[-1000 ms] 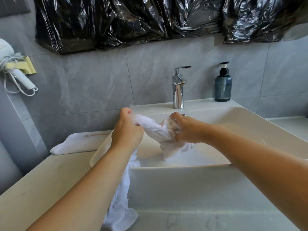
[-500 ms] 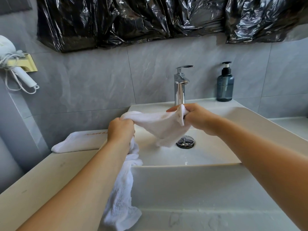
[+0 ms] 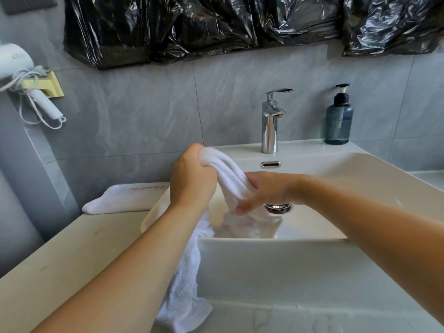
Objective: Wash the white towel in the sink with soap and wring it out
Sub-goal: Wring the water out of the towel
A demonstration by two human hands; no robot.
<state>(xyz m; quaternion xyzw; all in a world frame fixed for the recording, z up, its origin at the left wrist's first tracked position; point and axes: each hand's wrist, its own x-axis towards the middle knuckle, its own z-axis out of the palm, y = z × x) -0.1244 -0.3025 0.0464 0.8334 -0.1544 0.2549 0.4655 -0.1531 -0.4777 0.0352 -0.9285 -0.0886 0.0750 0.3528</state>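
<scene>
The white towel (image 3: 230, 176) is bunched into a thick rope over the left part of the white sink (image 3: 336, 169). My left hand (image 3: 192, 179) grips its upper end above the basin's left rim. My right hand (image 3: 264, 191) grips the towel lower down, just in front of the chrome drain plug (image 3: 278, 208). A loose end lies in the basin under my right hand. Another long tail (image 3: 185, 284) hangs over the sink's front left edge. The blue soap dispenser (image 3: 338, 121) stands at the back right of the sink. No water runs from the chrome faucet (image 3: 271, 121).
A second folded white towel (image 3: 120, 198) lies on the beige counter (image 3: 60, 255) left of the sink. A white hair dryer (image 3: 21, 75) hangs on the wall at far left. Black plastic sheeting (image 3: 216, 25) covers the wall above.
My left hand rose and moved toward the middle with the towel's upper end. My right hand came down from near the faucet toward the drain, and the towel between them is now bunched into a rope.
</scene>
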